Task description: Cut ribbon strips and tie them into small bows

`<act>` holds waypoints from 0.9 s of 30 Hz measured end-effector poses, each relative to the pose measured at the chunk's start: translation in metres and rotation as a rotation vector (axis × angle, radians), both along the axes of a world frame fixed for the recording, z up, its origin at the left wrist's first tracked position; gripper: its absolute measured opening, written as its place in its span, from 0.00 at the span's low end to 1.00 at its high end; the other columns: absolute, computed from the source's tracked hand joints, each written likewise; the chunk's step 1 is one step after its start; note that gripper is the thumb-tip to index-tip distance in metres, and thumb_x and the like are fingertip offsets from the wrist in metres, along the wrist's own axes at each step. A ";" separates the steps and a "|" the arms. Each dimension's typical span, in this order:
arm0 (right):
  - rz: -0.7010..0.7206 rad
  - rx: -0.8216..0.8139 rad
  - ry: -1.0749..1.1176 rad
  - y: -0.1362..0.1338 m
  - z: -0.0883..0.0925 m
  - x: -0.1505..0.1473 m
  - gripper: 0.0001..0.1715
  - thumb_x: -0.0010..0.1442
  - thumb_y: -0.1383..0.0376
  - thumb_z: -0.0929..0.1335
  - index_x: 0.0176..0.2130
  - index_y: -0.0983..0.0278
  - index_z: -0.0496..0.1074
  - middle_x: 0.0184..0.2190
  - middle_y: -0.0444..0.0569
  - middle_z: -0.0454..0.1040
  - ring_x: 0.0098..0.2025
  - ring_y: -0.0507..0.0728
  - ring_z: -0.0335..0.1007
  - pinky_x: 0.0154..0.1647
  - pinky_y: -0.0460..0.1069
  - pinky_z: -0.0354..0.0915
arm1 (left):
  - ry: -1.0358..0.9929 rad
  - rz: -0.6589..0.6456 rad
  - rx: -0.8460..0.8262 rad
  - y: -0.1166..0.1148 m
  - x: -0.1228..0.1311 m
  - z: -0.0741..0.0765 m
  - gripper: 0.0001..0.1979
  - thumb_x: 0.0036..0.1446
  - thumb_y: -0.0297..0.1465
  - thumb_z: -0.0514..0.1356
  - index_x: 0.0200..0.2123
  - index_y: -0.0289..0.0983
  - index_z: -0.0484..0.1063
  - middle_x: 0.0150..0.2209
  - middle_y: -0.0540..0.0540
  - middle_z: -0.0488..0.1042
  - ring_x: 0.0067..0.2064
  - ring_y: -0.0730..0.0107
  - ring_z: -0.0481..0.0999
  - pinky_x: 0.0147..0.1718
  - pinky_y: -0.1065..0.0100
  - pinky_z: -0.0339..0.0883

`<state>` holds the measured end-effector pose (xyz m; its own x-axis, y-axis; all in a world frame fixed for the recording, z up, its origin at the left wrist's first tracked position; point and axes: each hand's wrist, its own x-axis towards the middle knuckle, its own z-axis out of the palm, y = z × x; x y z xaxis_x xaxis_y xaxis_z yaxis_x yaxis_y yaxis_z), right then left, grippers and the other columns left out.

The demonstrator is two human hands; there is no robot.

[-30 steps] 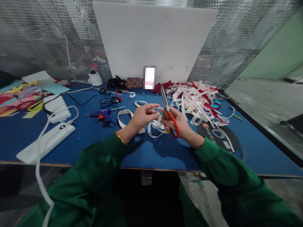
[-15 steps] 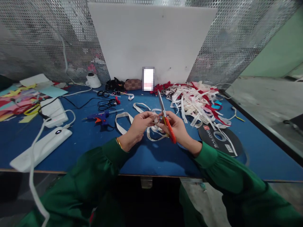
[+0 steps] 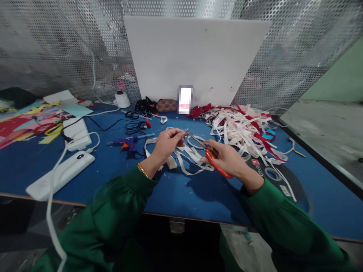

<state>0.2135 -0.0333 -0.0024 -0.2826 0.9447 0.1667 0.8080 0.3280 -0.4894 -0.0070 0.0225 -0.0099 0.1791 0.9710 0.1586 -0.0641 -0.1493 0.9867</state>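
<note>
Orange-handled scissors are gripped in my right hand, blades pointing left and away from me. Their tips reach the fingertips of my left hand, which are pinched on the end of a white ribbon; its edge barely shows between them. Below and between the hands, a white ribbon lies in loose loops on the blue table. Whether the blades touch the ribbon is too small to make out.
To the left are a blue glue gun, black cable, a white power bank and coloured sheets. At right lie a heap of white and red ribbons and a black spool. A phone leans on the white board.
The scissors have swung from pointing away to pointing left at my left fingertips. My right hand has shifted right, and the hands are farther apart. The whole view has moved slightly.
</note>
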 end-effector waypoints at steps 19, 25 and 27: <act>-0.009 0.025 -0.123 -0.003 0.004 -0.002 0.28 0.60 0.45 0.66 0.50 0.60 0.73 0.21 0.43 0.72 0.23 0.54 0.66 0.27 0.47 0.52 | 0.072 -0.083 0.003 0.001 0.000 -0.001 0.07 0.52 0.32 0.63 0.31 0.34 0.79 0.21 0.51 0.71 0.23 0.76 0.69 0.27 0.72 0.65; -0.035 0.023 -0.087 -0.006 0.004 -0.004 0.29 0.61 0.42 0.64 0.47 0.59 0.75 0.21 0.45 0.72 0.23 0.55 0.66 0.27 0.48 0.52 | 0.054 -0.067 -0.013 0.001 0.000 -0.001 0.07 0.52 0.32 0.63 0.30 0.34 0.79 0.21 0.50 0.71 0.23 0.76 0.69 0.27 0.71 0.65; -0.052 0.025 -0.049 -0.006 0.005 -0.003 0.29 0.60 0.40 0.64 0.45 0.59 0.74 0.22 0.45 0.72 0.23 0.55 0.65 0.27 0.48 0.51 | 0.045 -0.065 -0.028 0.001 0.000 0.000 0.07 0.52 0.33 0.64 0.30 0.34 0.79 0.21 0.50 0.70 0.23 0.76 0.69 0.27 0.71 0.64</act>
